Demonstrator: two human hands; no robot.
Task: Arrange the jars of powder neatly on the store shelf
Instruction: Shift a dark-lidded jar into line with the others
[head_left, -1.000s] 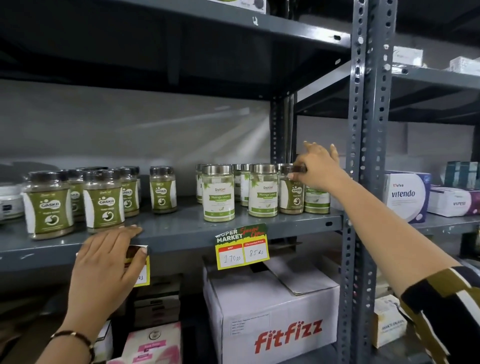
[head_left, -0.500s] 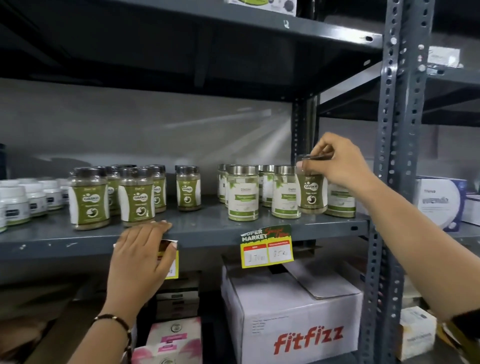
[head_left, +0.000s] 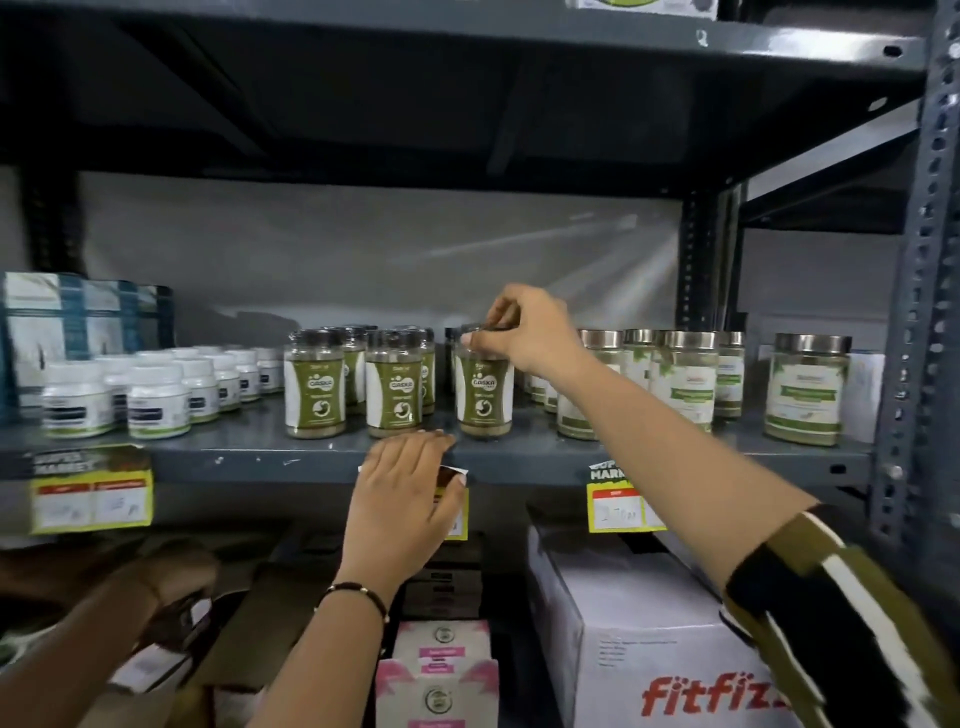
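My right hand (head_left: 524, 332) grips the black lid of a green-labelled Gaska powder jar (head_left: 484, 392) whose base stands on the grey shelf (head_left: 519, 457), just right of the other Gaska jars (head_left: 353, 382). Light-labelled jars with silver lids (head_left: 685, 379) stand further right, one (head_left: 806, 389) apart near the upright. My left hand (head_left: 408, 493) lies flat on the shelf's front edge, over a yellow price tag, holding nothing.
Small white bottles (head_left: 156, 395) and blue-white boxes (head_left: 67, 322) fill the shelf's left end. A grey perforated upright (head_left: 919, 312) bounds the right. Below stand a white Fitfizz carton (head_left: 660, 639), pink boxes (head_left: 439, 670) and another person's arm (head_left: 104, 613).
My right hand has carried the Gaska jar leftwards from the silver-lidded group to beside the other Gaska jars. The view has swung left; my left hand stays on the shelf edge.
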